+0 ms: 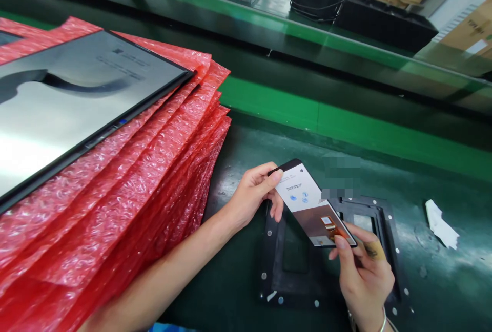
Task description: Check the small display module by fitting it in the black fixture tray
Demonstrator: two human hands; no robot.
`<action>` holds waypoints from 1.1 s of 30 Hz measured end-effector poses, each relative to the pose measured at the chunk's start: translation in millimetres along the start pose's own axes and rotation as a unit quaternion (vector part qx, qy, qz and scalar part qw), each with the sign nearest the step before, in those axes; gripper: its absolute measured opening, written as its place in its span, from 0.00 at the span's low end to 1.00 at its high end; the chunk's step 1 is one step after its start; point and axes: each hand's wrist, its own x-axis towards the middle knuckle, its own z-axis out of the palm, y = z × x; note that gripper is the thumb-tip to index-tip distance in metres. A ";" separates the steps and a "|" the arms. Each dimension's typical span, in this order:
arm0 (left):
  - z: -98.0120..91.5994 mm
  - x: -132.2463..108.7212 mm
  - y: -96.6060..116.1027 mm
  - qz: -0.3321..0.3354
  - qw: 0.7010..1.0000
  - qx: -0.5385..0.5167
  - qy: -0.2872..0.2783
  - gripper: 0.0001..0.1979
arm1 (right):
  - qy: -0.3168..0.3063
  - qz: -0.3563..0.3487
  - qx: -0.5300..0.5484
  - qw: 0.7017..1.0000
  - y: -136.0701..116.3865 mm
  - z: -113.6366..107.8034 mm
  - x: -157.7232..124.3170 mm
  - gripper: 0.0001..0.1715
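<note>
Above the black jig [273,275], the light, stiff but probably fragile phone display panel [303,193] is pinched by its edges between the left hand [251,196] and right hand [363,275], the safest hold, away from its orange flex cable [333,229].

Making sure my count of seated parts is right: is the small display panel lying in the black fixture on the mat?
No, the small display panel is held up between the left hand and the right hand, above the black fixture.

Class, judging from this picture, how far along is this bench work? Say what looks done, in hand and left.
Done, it seems: a large panel on stacked red bubble bags. In hand: left hand and right hand hold a small display. Remaining: black fixture below, nothing seated.
</note>
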 end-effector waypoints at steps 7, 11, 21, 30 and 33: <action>-0.5 -1.4 -0.4 0.007 1.000 -0.005 -0.010 0.24 | -0.005 0.012 0.023 1.000 0.8 0.8 -1.0 0.04; 3.0 -6.1 3.6 0.057 0.998 0.022 -0.017 0.19 | -0.006 0.019 0.029 0.999 4.4 2.4 -0.5 0.03; 19.2 -24.7 16.6 0.116 0.984 0.132 0.017 0.18 | -0.006 0.175 0.263 0.949 19.4 10.4 -3.6 0.04; 17.7 -22.4 19.2 0.111 0.984 0.139 -0.001 0.17 | 0.039 0.321 0.340 0.883 22.7 13.1 -3.0 0.18; 13.4 -20.9 18.3 0.070 0.989 0.129 -0.022 0.20 | 0.071 0.351 0.354 0.864 20.8 12.5 3.3 0.22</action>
